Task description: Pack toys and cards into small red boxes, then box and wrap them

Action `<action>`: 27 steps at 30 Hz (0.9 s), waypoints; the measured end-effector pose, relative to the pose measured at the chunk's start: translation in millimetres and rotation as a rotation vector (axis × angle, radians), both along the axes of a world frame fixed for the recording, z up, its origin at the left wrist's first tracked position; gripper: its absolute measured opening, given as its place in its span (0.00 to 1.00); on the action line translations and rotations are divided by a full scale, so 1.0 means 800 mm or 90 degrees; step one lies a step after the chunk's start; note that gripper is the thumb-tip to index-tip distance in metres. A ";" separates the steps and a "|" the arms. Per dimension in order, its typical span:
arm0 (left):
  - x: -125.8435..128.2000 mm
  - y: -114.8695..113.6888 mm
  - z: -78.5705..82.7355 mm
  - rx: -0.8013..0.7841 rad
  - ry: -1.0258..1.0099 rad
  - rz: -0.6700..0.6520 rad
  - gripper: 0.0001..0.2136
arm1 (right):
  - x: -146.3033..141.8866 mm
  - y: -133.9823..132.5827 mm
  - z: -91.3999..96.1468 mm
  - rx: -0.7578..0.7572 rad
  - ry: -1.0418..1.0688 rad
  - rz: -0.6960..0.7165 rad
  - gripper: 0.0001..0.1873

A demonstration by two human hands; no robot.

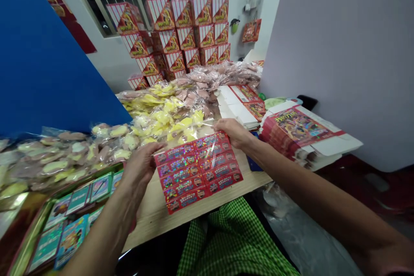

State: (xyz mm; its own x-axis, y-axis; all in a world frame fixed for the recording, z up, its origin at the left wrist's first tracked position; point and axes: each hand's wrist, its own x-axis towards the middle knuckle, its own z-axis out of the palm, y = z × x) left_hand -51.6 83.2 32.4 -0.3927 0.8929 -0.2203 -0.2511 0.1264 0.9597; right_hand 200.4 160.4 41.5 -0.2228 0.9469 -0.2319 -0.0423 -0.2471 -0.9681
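A clear-wrapped block of small red boxes (198,169), two columns of several, lies tilted over the wooden table edge (155,215). My left hand (140,164) grips its left edge with fingers curled. My right hand (234,131) pinches its far right corner. Both hands hold the block just above the table.
Piles of bagged yellow (161,116) and pink (223,73) items cover the table behind. A tray of teal card packs (64,220) sits at left. Flat red cartons (300,131) are stacked at right. Red boxes (184,34) are stacked at the back wall; a blue panel (42,64) stands left.
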 end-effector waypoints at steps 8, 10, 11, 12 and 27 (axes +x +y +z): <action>-0.003 -0.083 -0.036 0.195 0.275 -0.023 0.11 | 0.042 -0.085 -0.045 0.390 -0.079 0.090 0.12; -0.006 -0.094 -0.042 0.195 0.336 -0.043 0.11 | 0.044 -0.087 -0.050 0.438 -0.158 0.126 0.09; -0.007 -0.097 -0.043 0.194 0.355 -0.049 0.11 | 0.044 -0.085 -0.051 0.465 -0.200 0.136 0.08; -0.006 -0.099 -0.042 0.192 0.368 -0.051 0.12 | 0.043 -0.082 -0.050 0.491 -0.238 0.134 0.07; 0.002 -0.076 -0.071 0.213 0.288 0.092 0.14 | 0.027 -0.048 -0.058 0.463 -0.498 0.003 0.10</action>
